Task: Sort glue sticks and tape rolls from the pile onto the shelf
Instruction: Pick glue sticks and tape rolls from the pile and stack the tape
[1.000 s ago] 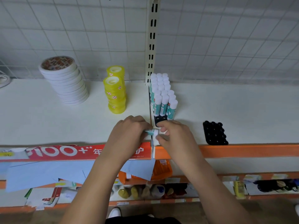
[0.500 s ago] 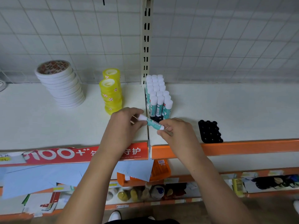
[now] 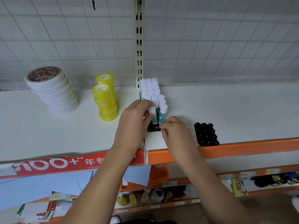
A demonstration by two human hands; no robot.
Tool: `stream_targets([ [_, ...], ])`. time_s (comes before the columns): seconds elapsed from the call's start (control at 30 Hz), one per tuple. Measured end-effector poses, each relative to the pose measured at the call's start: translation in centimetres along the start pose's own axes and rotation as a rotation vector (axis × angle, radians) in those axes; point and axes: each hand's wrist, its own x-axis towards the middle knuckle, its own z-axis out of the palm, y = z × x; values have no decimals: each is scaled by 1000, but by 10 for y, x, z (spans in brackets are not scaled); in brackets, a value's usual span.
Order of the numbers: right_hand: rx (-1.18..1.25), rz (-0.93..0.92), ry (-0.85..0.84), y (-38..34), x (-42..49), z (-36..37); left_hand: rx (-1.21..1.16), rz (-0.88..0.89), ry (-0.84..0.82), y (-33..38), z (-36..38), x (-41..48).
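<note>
Holding a glue stick (image 3: pixel 153 116) upright, head view.
Our left hand (image 3: pixel 134 122) grips it over the black holder (image 3: pixel 152 128) on the shelf (image 3: pixel 226 110); our right hand (image 3: pixel 176 131) curls at the holder's edge, whether pinching we cannot tell.

A white wire grid panel (image 3: pixel 210 46) with square meshes covers the pale back wall. A cream slotted metal upright (image 3: pixel 139 46) runs down it and meets the back edge of the white shelf board (image 3: pixel 226 107). An orange metal rail (image 3: pixel 242 148) trims the board's front edge on the right; on the left the front edge carries a red paper banner with white lettering (image 3: pixel 64 164). Below, a lower shelf with an orange edge (image 3: pixel 226 172) holds loose pale-blue paper sheets (image 3: pixel 40 186) at its left end. Brown floor (image 3: pixel 267 207) shows at the bottom right. The light is even, the shadows soft.
</note>
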Motion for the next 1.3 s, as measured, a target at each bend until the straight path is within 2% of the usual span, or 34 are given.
stream_targets([
  [0.33,-11,29,-7,-2,2,5,55,8,2,1,10,2],
  [0.67,-45,28,-40,0,7,4,105,-60,36,15,24,-2],
  [0.87,5,27,-95,-4,0,-10,150,-51,-67,14,11,-12],
  [1.0,92,-77,38,-32,-9,-18,170,-87,-79,5,-15,-25],
  [1.1,131,-147,17,-65,-5,-9,308,-103,-3,-12,-52,-37],
  [1.3,217,-313,-70,-165,10,42,513,-271,63,-72,-156,-88],
])
